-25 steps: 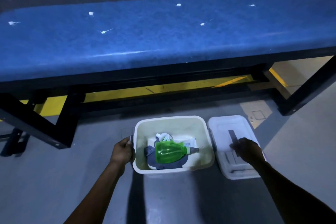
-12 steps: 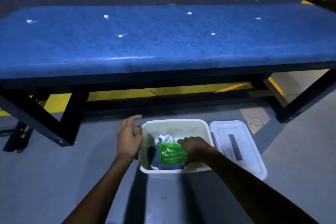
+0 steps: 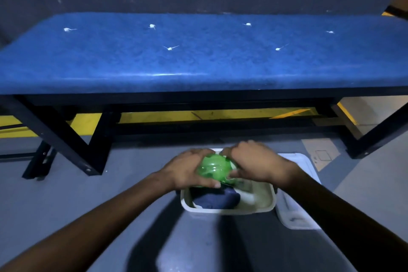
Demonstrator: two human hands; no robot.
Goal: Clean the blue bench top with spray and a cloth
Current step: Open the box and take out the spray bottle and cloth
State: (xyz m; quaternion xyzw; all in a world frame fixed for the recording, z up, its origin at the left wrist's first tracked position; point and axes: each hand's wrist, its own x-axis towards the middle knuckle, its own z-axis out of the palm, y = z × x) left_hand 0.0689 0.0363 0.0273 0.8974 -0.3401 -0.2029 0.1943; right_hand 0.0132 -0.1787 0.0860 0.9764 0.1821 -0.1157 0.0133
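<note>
A green spray bottle (image 3: pixel 213 168) is held above the white tub (image 3: pixel 229 209) on the floor, its base facing me. My left hand (image 3: pixel 187 170) grips the bottle from the left and my right hand (image 3: pixel 254 164) grips it from the right; the nozzle end is hidden. A dark blue cloth (image 3: pixel 215 200) lies bunched in the tub. The blue bench top (image 3: pixel 198 59) stretches across the view beyond the tub, with several small white blobs (image 3: pixel 170 48) on it.
The tub's white lid (image 3: pixel 295 216) lies on the grey floor right of the tub. Black bench legs (image 3: pixel 57 134) stand at left and at right (image 3: pixel 375 137). A yellow floor strip (image 3: pixel 198 116) runs under the bench.
My right hand left the lid, reached into the tub and took the green bottle. The bottle has been lifted out, and my left hand moved from the tub's rim onto it.
</note>
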